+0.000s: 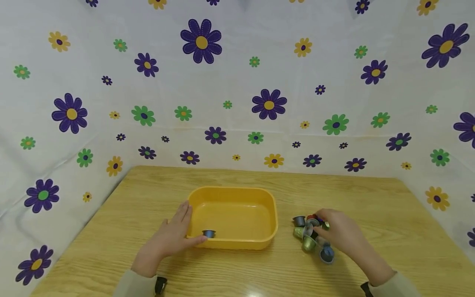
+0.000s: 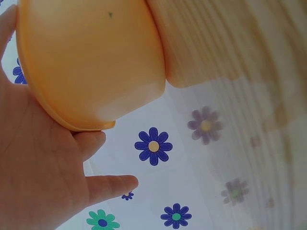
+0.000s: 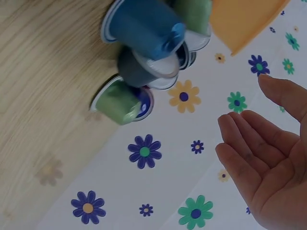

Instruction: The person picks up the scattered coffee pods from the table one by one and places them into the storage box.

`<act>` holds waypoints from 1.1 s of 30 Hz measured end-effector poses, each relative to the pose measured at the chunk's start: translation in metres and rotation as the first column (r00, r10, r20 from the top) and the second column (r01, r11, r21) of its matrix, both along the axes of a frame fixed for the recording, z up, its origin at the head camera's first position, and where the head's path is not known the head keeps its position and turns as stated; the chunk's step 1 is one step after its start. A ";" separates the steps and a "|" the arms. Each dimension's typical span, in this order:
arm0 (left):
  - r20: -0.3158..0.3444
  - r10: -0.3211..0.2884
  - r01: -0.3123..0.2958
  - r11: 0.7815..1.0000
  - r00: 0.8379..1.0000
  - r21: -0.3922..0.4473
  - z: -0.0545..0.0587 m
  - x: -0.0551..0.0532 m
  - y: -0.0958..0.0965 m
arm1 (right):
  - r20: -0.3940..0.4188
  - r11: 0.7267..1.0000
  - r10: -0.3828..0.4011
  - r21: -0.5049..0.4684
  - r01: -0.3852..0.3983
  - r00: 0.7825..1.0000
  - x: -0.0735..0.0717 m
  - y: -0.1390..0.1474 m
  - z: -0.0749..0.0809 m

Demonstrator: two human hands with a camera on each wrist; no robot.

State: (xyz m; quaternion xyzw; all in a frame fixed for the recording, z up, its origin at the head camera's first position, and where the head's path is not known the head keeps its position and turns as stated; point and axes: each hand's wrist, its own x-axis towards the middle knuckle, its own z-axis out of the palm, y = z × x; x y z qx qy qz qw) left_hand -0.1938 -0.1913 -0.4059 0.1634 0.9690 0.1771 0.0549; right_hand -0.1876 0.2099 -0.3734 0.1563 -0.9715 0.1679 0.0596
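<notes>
Hands first: we have the left hand point(image 1: 171, 234) open against the left end of the yellow tray point(image 1: 241, 244), fingers straight, thumb across the near rim by the corner. The right hand point(image 1: 343, 234) hangs over the pile, fingers loosely bent, apart from the thumb; we see nothing gripped in the right wrist view.

Nearest in the pile, we mark a blue pod point(image 1: 327, 255); past it, to the left, a green pod point(image 1: 309, 244), then a dark grey pod point(image 1: 299, 221) at the far left edge. More pods are partly behind the right hand, so we can't count them. The tray stands left of the pile, well apart, with a blue-grey pod point(image 1: 209, 234) inside, near wall, toward the left corner. Flowered cloth point(image 1: 237, 123) behind the wooden table point(image 1: 334, 189).

We judge the step as picking a pod while the left steadies the tray. Next calls for a thumb-and-finger pinch on one pod without scattering its neighbours, then probably a carry leftward over the rim.
</notes>
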 end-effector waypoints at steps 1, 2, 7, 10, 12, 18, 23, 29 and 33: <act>0.001 -0.001 0.001 1.000 1.000 -0.001 0.000 0.000 0.000 | -0.002 1.000 -0.001 0.004 0.001 1.000 0.000 0.002 -0.001; 0.003 -0.001 0.001 1.000 1.000 0.003 0.000 0.000 0.000 | -0.002 1.000 0.002 0.010 -0.002 1.000 -0.001 0.005 -0.002; 0.009 0.000 0.000 1.000 1.000 0.003 -0.001 0.001 -0.001 | 0.006 1.000 0.010 0.027 -0.011 1.000 -0.002 0.018 -0.008; 0.011 0.004 -0.004 1.000 1.000 0.003 -0.001 0.000 -0.001 | 0.025 1.000 0.003 0.028 -0.004 1.000 -0.003 0.023 -0.010; 0.011 0.007 -0.007 1.000 1.000 0.005 -0.001 0.000 -0.001 | 0.037 0.999 -0.004 0.033 0.003 0.999 -0.004 0.025 -0.012; 0.009 0.006 -0.006 1.000 1.000 -0.003 0.000 0.000 0.000 | 0.074 0.998 -0.014 0.061 0.009 0.997 -0.008 0.027 -0.018; 0.002 0.002 -0.002 1.000 1.000 -0.004 0.001 0.001 0.001 | 0.099 0.996 -0.026 0.083 0.018 0.995 -0.011 0.030 -0.023; -0.008 0.002 -0.002 1.000 1.000 -0.001 0.000 0.001 0.001 | 0.109 0.994 -0.037 0.108 0.025 0.993 -0.017 0.032 -0.027; -0.011 0.005 -0.005 1.000 1.000 -0.002 0.001 0.001 0.001 | 0.104 0.990 -0.039 0.139 0.024 0.994 -0.021 0.033 -0.031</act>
